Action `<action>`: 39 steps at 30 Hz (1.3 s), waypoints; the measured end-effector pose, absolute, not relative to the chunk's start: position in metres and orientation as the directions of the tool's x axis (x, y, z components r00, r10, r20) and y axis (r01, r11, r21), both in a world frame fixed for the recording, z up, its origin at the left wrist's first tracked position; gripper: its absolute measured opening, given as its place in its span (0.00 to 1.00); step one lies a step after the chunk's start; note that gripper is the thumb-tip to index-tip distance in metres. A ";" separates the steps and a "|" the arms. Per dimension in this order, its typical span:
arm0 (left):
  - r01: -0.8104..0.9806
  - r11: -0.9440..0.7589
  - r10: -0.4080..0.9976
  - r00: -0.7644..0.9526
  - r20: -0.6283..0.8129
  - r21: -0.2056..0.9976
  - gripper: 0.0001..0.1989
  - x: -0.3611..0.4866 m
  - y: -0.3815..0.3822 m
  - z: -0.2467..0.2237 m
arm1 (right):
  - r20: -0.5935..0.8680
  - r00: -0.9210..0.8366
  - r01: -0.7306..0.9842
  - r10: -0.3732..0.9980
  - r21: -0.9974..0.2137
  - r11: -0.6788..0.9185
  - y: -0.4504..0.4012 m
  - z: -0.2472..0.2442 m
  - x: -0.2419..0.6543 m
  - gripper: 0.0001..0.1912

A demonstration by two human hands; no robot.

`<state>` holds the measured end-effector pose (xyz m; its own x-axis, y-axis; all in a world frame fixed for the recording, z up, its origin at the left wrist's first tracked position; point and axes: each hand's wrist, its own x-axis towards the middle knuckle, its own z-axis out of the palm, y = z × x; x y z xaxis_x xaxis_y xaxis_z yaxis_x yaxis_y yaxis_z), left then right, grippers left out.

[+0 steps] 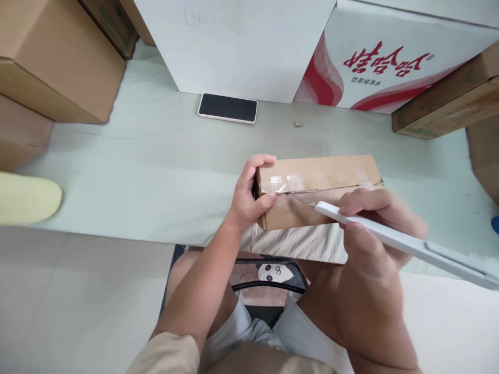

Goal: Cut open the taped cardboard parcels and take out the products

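A small brown cardboard box (323, 170) lies at the front edge of the table, with clear tape along its middle seam. My left hand (251, 192) grips the box's left end, thumb on top near the seam and fingers around the far side. In my right hand (378, 223) is a white utility knife (390, 236), its thin blade out. The blade tip touches or nearly touches the seam, just right of my left thumb. Part of the box's right end is hidden behind my right hand.
Behind the box lies a phone (228, 108) with a dark screen. A large white box (237, 52) and a red-and-white carton (374, 67) stand at the back. Brown cartons (66, 57) are at the left, another (448, 98) at the right. A pale yellow object (27, 199) sits at left.
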<state>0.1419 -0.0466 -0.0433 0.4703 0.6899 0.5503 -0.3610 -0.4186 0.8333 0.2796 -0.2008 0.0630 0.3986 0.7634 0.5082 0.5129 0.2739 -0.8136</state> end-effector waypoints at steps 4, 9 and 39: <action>-0.348 -0.421 0.688 0.480 0.545 0.838 0.31 0.140 -0.048 -0.044 | 0.523 0.350 0.574 0.777 -0.775 0.264 -0.199 0.060 0.280 0.05; -0.326 -0.442 0.686 0.477 0.549 0.836 0.31 0.139 -0.047 -0.046 | 0.552 0.260 0.628 0.792 -0.720 0.296 -0.194 0.067 0.281 0.01; -0.300 -0.365 0.665 0.579 0.472 0.881 0.37 0.130 -0.051 -0.039 | 0.455 0.229 0.595 0.861 -0.765 0.246 -0.209 0.080 0.295 0.05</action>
